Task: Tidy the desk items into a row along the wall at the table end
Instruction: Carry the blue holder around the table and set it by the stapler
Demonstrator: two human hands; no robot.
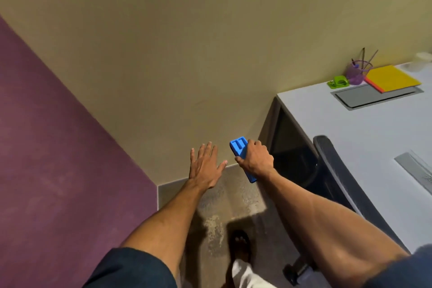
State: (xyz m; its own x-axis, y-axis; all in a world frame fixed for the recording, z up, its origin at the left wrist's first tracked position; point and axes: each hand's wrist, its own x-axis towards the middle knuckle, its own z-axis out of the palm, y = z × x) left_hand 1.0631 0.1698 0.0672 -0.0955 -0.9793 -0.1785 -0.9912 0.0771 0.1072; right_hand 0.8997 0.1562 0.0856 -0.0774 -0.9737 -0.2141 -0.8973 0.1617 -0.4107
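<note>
We stand by the end of the desk (346, 124), looking down at our two hands. Our right hand (256, 159) is closed around a blue tray (240, 149). The tray sticks out above and below our fist, and we can see slots in its top end. We hold it in the air over the floor (222, 206), off to the left of the desk and near the beige wall (187, 54). Our left hand (205, 166) is flat, fingers spread wide, and holds nothing. It is just beside the tray but not touching it.

On the far end of the desk, close to the wall, sit three things in a line. A green thing (338, 82) is on the left; it may be a stapler, but it is too small to be sure. Next to it is a purple cup (356, 72) with pens in it. A yellow folder (392, 78) lies just right of the cup. A dark chair (339, 170) stands against the near side of the desk.
</note>
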